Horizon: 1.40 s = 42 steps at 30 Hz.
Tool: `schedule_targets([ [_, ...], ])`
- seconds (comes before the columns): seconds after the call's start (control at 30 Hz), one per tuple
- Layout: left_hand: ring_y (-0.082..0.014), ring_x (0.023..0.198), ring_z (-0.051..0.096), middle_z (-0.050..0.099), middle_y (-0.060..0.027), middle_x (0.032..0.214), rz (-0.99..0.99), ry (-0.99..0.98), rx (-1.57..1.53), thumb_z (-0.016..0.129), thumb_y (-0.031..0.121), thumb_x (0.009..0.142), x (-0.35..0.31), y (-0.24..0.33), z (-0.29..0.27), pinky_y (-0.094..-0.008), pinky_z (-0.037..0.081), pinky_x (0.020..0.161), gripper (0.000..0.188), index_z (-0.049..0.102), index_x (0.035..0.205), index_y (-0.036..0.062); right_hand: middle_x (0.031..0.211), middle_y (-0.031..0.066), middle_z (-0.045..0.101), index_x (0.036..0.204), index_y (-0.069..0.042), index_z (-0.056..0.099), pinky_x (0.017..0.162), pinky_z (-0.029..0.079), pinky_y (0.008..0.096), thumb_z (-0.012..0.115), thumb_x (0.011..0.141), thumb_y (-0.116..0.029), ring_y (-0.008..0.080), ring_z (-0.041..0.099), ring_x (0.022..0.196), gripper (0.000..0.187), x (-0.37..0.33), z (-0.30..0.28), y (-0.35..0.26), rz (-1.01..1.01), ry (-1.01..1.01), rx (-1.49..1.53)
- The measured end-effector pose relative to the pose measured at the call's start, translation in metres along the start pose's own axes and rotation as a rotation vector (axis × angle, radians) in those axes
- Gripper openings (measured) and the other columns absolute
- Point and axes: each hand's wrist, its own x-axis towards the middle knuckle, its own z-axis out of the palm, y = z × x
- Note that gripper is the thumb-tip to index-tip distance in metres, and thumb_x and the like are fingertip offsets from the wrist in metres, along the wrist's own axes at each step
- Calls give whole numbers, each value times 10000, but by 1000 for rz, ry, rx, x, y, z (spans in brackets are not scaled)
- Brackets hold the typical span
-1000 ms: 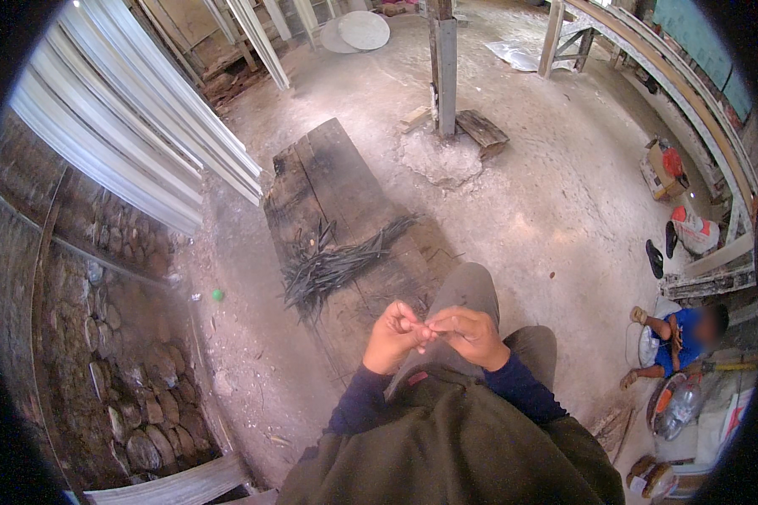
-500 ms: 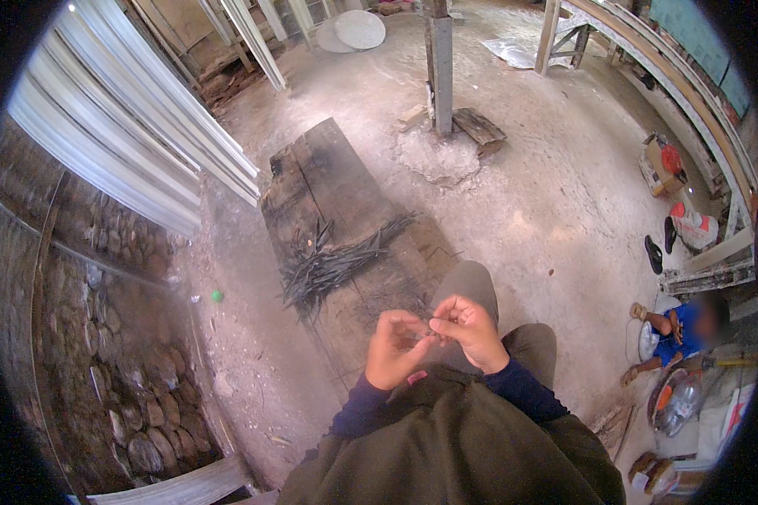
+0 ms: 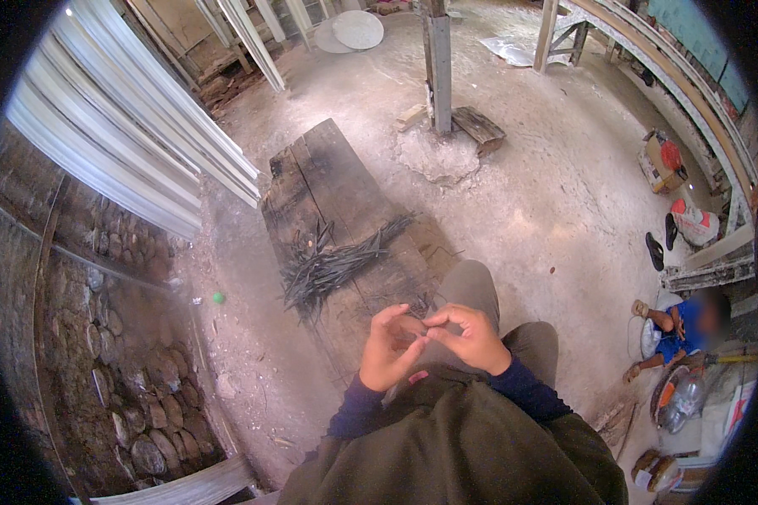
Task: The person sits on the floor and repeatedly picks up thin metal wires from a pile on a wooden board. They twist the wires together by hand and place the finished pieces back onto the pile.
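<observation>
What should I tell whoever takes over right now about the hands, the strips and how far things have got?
Left hand: raised in front of the chest, fingertips pinched against the right hand's; whatever sits between them is too small to make out.
Right hand: same height, fingers curled, meeting the left at the fingertips.
Strips: a loose dark pile lying across the plank, ahead of the hands and apart from them.
Done: nothing finished shows on the plank or near the hands.
Left: the pile looks untouched; judging by that, most of the strips probably wait to be worked.
Nearby: another person sits on the floor to the right.
</observation>
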Motion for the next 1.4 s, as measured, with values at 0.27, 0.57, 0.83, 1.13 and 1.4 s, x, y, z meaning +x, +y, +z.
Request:
schedule_targets([
  [0.27, -125, 780, 515, 493, -58, 863, -3, 297, 38, 573, -62, 679, 1, -6, 15, -249, 462, 616, 468, 331, 1058, 67, 760, 111, 527, 814, -28, 522, 691, 371, 347, 552, 757, -122, 284, 495, 719, 114, 0, 9, -2, -214, 50, -393],
  [0.57, -112, 717, 531, 531, -73, 793, -202, 301, -326, 562, -105, 677, 11, -3, 19, -213, 449, 538, 374, 359, 944, 62, 843, 11, 517, 940, -62, 473, 778, 362, 246, 479, 849, -110, 89, 481, 820, 104, -10, 9, 25, 327, -132, 644],
  [0.83, -114, 676, 545, 548, -73, 822, -378, 163, -328, 596, -19, 733, 11, 7, 12, -213, 455, 560, 120, 557, 847, -10, 870, 27, 556, 923, -62, 518, 783, 365, 285, 558, 804, -142, 122, 495, 818, 149, -10, 7, 22, 605, -157, 1429],
  [1.13, -103, 656, 517, 522, -54, 888, -218, 160, -122, 606, -16, 727, 6, 11, 17, -208, 435, 548, 170, 598, 896, -7, 867, 34, 564, 899, -48, 545, 753, 407, 265, 529, 806, -102, 119, 509, 815, 109, -14, 9, 32, 414, -85, 913],
  [1.4, -84, 633, 501, 559, -46, 832, -367, 172, -334, 606, 59, 754, 4, -5, 8, -197, 397, 478, 85, 573, 818, 14, 777, 19, 561, 777, -61, 509, 663, 421, 245, 558, 793, -122, 80, 513, 711, 80, -12, 16, 19, 333, 53, 586],
])
